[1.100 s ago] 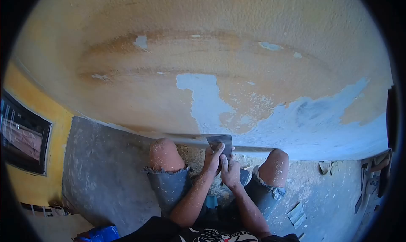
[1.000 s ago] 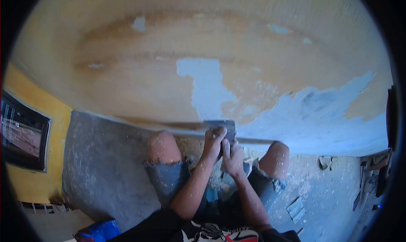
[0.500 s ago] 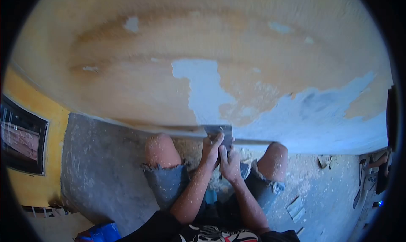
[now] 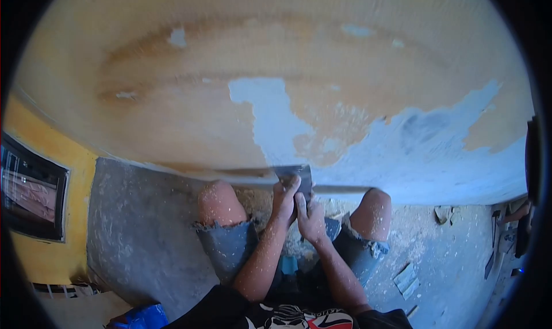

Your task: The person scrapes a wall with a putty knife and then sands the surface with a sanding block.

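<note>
Low against the peeling wall (image 4: 172,128), a wide dark scraper blade (image 4: 300,171) overlaps the bottom of a bare pale patch (image 4: 279,128). My left hand (image 4: 284,201) is closed round the scraper from the left, its thumb pointing up along the blade. From the right, my right hand (image 4: 311,218) grips the same tool just lower, fingers wrapped behind it. The scraper's handle is hidden by both hands. Pale flakes speckle my forearms and knees.
My bent knees (image 4: 376,214) flank the hands. Debris lies along the wall's foot, and a flat grey-green piece (image 4: 406,281) is on the floor at right. A dark-framed window (image 4: 34,185) stands left, a blue bag (image 4: 141,317) lower left. Another person's arm (image 4: 516,213) shows far right.
The view has shifted slightly, so the wall patches sit further left. Both hands keep hold of the scraper, which appears a little higher and further left.
</note>
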